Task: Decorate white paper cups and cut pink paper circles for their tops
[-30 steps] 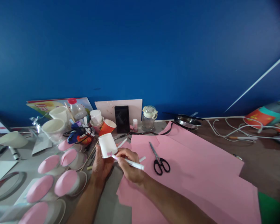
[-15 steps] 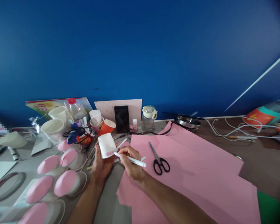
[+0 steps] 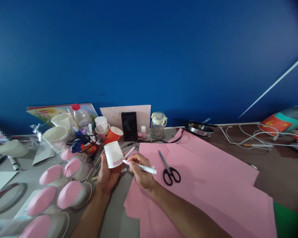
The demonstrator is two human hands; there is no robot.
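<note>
A white paper cup [image 3: 113, 152] is tilted in my left hand [image 3: 107, 177], whose fingers wrap round its side and underside. Short pink strokes run along the cup's lower edge. My right hand [image 3: 142, 170] pinches a white marker pen [image 3: 146, 169], its pink tip at or very near the cup's right edge by the strokes. Black-handled scissors [image 3: 168, 168] lie just right of that hand on pink paper sheets [image 3: 208, 185]. Left of my left forearm stand several cups with pink tops, one of them a pink-topped cup [image 3: 72, 194].
Behind the hands are an orange paper cup [image 3: 113, 134], a black phone [image 3: 129, 126] standing upright and a glass jar [image 3: 158, 125]. A glue gun [image 3: 80, 145] lies among pens and cups at left. White cables [image 3: 253, 135] and a pan [image 3: 200, 129] lie at the back right.
My right hand and the marker pen have shifted slightly to the right along the cup's edge. The cup in my left hand has barely moved.
</note>
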